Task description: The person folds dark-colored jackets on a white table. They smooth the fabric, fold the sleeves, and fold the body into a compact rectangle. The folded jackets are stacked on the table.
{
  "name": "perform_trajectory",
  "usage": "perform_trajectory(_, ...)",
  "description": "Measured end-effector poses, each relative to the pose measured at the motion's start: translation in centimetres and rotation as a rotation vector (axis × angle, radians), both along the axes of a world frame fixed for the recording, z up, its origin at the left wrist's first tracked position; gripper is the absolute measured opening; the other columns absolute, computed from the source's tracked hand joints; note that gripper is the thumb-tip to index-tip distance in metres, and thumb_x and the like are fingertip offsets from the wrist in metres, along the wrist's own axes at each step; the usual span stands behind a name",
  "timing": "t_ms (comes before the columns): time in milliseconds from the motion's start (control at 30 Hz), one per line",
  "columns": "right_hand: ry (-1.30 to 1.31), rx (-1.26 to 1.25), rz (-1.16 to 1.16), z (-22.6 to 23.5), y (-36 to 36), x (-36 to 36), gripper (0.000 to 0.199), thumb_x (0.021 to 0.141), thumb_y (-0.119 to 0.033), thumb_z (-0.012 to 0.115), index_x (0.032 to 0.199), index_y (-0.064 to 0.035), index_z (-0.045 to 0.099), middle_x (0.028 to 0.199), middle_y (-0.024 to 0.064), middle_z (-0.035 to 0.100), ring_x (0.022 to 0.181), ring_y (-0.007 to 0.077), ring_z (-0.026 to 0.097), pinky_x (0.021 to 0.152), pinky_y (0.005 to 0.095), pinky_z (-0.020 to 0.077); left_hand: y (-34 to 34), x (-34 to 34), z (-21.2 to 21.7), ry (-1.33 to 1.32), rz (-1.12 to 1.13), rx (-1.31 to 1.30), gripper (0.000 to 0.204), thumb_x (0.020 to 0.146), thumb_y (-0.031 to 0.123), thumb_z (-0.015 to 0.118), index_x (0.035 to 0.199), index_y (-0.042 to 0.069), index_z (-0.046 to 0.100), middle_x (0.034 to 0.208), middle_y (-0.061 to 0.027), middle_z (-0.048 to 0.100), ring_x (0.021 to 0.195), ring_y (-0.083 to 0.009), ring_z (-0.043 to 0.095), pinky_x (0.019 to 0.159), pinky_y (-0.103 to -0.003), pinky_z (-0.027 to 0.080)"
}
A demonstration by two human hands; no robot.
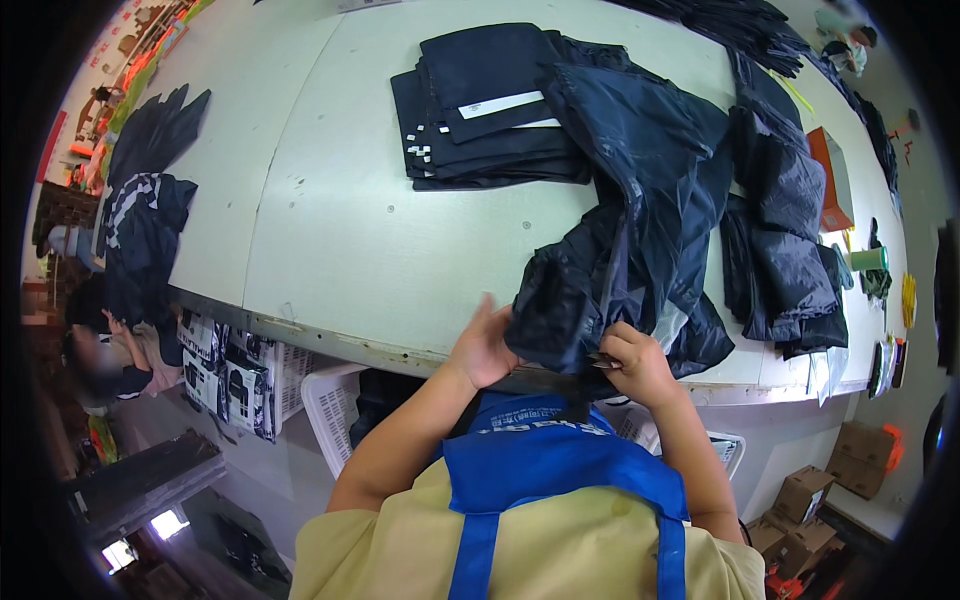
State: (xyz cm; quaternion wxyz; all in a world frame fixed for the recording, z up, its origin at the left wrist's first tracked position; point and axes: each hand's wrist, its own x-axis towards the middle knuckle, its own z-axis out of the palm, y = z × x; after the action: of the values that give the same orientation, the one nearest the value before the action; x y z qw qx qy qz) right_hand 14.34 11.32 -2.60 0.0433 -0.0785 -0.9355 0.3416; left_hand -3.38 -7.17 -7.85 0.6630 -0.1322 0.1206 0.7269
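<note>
A black shiny garment lies crumpled over the table's front edge, its near end bunched up in front of me. My left hand is at the left side of that bunched end, fingers stretched and apart, the inner edge touching or just behind the cloth. Closed at the right of the same end is my right hand, its fingers pinched together. A small dark thing shows at those fingertips; whether it is a tool or a bit of cloth I cannot tell.
Folded black garments with white labels are stacked behind on the white table. Dark bundles and an orange box stand at right, black cloth at left. White baskets sit below the edge. Another person is at far left.
</note>
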Motion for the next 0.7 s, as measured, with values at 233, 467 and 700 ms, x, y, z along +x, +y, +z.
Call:
perform_trajectory(233,0.056,-1.171,-0.481,0.6,0.6,2.7,0.032,0.088,-0.009,0.05,0.117,-0.0004,0.06,0.064,0.0003,0.052,0.058,0.0079,0.048,0.058,0.0208,0.037,2.8,-0.9,3.7,1.044,-0.272,0.099,0.056,0.074,0.009,0.075,0.125,0.009,0.052,0.117,-0.0038,0.059,0.114,-0.0166,0.053,0.101,-0.035,0.04)
perform_trajectory(467,0.307,-1.172,-0.327,2.2,0.3,2.8,0.034,0.081,-0.021,0.068,0.106,-0.0004,0.06,0.095,-0.0004,0.053,0.064,0.0021,0.043,0.056,0.0174,0.0322,3.0,-0.3,6.2,0.521,-0.036,0.069,0.058,0.071,-0.012,0.067,0.122,0.01,0.051,0.118,-0.007,0.059,0.11,-0.0204,0.059,0.096,-0.037,0.049)
perform_trajectory(700,0.201,-1.305,-0.419,5.3,-0.4,2.4,0.014,0.089,-0.013,0.064,0.097,-0.0019,0.059,0.068,-0.0061,0.048,0.058,0.002,0.039,0.052,0.0184,0.0292,2.8,0.3,4.4,0.41,0.006,0.176,0.067,0.073,0.015,0.077,0.13,0.007,0.043,0.121,-0.0132,0.058,0.109,-0.0256,0.06,0.096,-0.041,0.05)
